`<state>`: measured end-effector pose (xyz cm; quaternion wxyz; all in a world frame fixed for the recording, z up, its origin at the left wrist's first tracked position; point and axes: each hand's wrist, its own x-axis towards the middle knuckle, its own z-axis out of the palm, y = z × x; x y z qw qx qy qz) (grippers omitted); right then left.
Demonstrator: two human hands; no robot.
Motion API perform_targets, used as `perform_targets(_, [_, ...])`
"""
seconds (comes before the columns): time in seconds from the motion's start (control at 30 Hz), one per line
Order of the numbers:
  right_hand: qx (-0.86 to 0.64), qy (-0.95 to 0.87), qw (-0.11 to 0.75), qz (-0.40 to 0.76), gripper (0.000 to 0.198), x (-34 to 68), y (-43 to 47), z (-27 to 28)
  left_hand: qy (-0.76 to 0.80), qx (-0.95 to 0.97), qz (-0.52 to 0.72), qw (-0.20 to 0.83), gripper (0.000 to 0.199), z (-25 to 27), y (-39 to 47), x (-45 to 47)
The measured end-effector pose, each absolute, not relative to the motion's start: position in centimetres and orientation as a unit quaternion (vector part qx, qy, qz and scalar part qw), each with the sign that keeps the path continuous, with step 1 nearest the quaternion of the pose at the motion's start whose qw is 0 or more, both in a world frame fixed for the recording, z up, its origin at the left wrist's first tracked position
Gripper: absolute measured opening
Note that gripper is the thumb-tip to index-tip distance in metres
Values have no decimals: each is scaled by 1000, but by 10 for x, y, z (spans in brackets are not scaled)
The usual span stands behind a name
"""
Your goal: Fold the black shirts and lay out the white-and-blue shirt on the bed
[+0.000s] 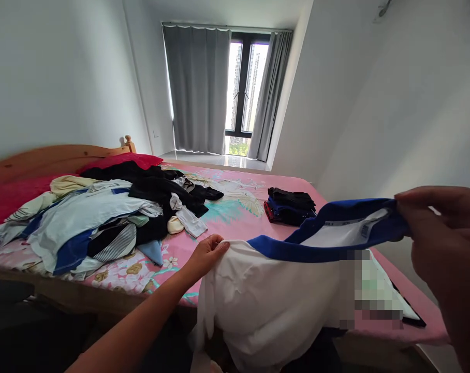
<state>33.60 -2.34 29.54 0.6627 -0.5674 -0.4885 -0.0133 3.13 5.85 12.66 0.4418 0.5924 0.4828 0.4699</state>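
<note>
I hold up a white shirt (266, 300) with a blue collar (336, 233) over the near edge of the bed. My left hand (206, 256) pinches the shirt's left shoulder. My right hand (444, 243), close to the camera at the right edge, grips the blue collar at its right end. The shirt hangs down between my hands and covers part of the bed's front edge. A label shows inside the collar.
A pink floral sheet covers the bed (235, 197). A loose pile of clothes (103, 217) lies on its left half. A small folded stack of dark clothes (291, 204) sits at the far right. Behind are a wooden headboard (44, 158), grey curtains and a window (245, 88).
</note>
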Motion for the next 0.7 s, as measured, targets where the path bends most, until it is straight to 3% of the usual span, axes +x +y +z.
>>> perform_targets(0.2, [-543,-523,654,69,14,338,13,281,530,554,577,283,23,92,68,46])
perform_targets(0.43, [-529,-558,631,105,12,336,39,256,476,642,500,334,12,11,-5,92])
perform_targets(0.57, [-519,-555,643,94,12,331,38,255,446,694,485,292,10,-11,-21,113])
perform_targets(0.7, [-505,-551,657,93,13,329,33,255,458,678,527,230,27,-18,-17,120])
